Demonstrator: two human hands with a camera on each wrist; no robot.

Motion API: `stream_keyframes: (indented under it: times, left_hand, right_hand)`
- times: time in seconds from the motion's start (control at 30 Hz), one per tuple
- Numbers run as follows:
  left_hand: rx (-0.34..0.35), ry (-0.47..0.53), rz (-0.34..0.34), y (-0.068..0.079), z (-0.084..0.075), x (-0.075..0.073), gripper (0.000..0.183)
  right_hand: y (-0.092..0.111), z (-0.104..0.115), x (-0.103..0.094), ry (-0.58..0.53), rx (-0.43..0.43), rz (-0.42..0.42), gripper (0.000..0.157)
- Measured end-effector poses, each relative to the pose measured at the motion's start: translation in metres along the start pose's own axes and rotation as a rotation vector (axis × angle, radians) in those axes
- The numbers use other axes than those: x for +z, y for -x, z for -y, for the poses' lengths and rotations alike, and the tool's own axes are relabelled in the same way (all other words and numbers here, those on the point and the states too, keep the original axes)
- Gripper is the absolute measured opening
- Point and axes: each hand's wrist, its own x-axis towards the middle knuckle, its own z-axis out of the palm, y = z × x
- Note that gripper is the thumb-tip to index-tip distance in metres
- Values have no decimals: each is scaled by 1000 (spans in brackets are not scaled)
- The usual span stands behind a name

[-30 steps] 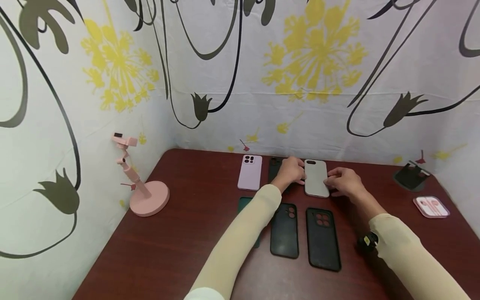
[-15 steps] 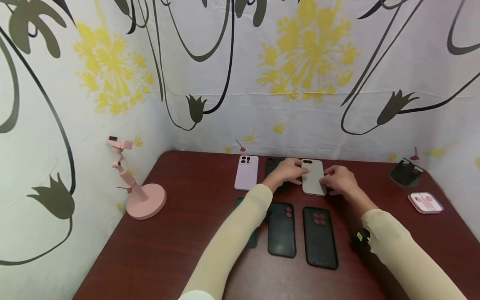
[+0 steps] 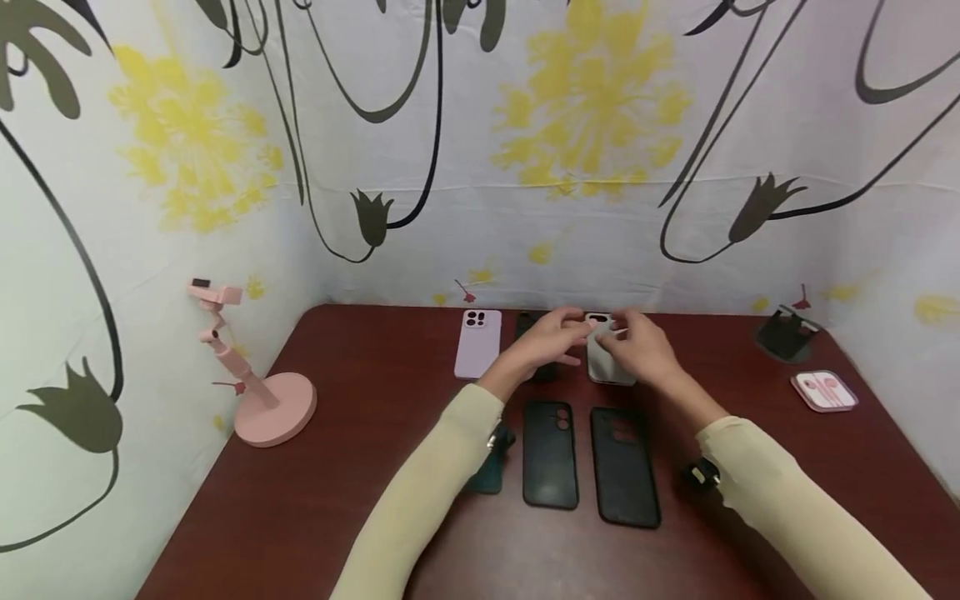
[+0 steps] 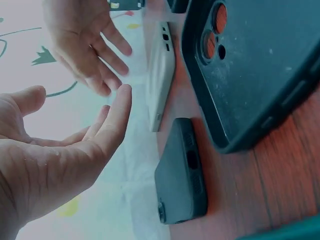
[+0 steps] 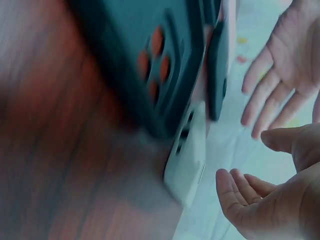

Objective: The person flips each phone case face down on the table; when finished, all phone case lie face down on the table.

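A light grey phone case lies in the back row, and both hands hover over it with nothing in them. My left hand, fingers extended, is above its left side and partly covers a black phone case. Over the grey case's right side is my right hand, its fingers loosely bent. In the left wrist view the left fingers are apart from the grey case. The right wrist view shows the right hand likewise off the case.
A lilac phone case ends the back row at left. Nearer lie a green case, partly under the left arm, and two black cases, one plain, one wider. A pink stand, dark stand and earphone box flank them.
Both hands have let go of the grey case's sides and risen above it, the right hand moving inward over it. The head view has shifted slightly to the right.
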Motion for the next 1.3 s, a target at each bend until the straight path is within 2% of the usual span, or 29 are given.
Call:
stream_keyframes:
  times: [0.13,0.27,0.4,0.6,0.77,0.93,1.13,1.3]
  left_hand:
    - [15,3,-40,18,2,-12,66]
    - [28,9,-92,32,8,-22,58]
    - [23,8,-127,47,13,-33,54]
    - [24,-7,-118,72,19,-48,53]
    - [10,-25,-116,91,28,-59,54]
    - [-10,-105,-128,113,34,-67,58]
    - [9,-171,-187,137,41,-77,57]
    - [-33,-245,-185,154,44,-81,59]
  right_hand:
    - [7,24,21,-158,10,-5,56]
    - [25,48,40,-398,47,-20,49]
    - [45,70,57,-566,45,41,48]
    - [64,86,76,-617,50,123,53]
    - [74,91,87,-637,101,180,52]
    - [85,95,91,-688,142,254,51]
    - [92,99,93,-742,152,301,52]
    - [97,102,96,-758,174,337,53]
